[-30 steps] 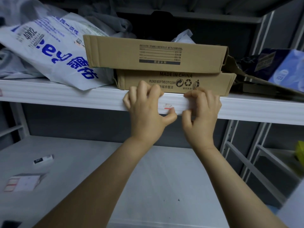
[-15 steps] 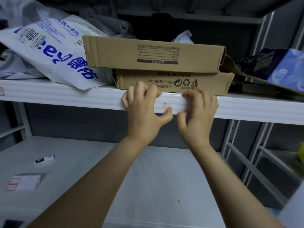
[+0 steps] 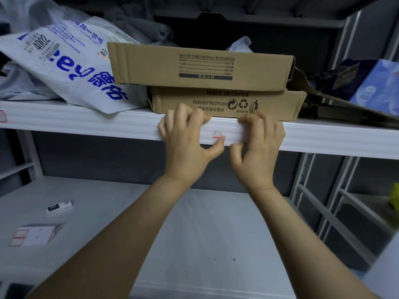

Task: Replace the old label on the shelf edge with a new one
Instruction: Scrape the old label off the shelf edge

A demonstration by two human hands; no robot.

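Label sheets [image 3: 35, 235] wait at the lower shelf's left edge, likely for replacement. Both hands curl empty on the upper shelf edge [image 3: 97, 126]: left hand [image 3: 185, 143] thumbs the torn label [image 3: 217, 134], right hand [image 3: 259, 147] just beside, probably picking at residue

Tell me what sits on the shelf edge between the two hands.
In the head view, a small torn label remnant with a red line sits between the left hand and right hand.
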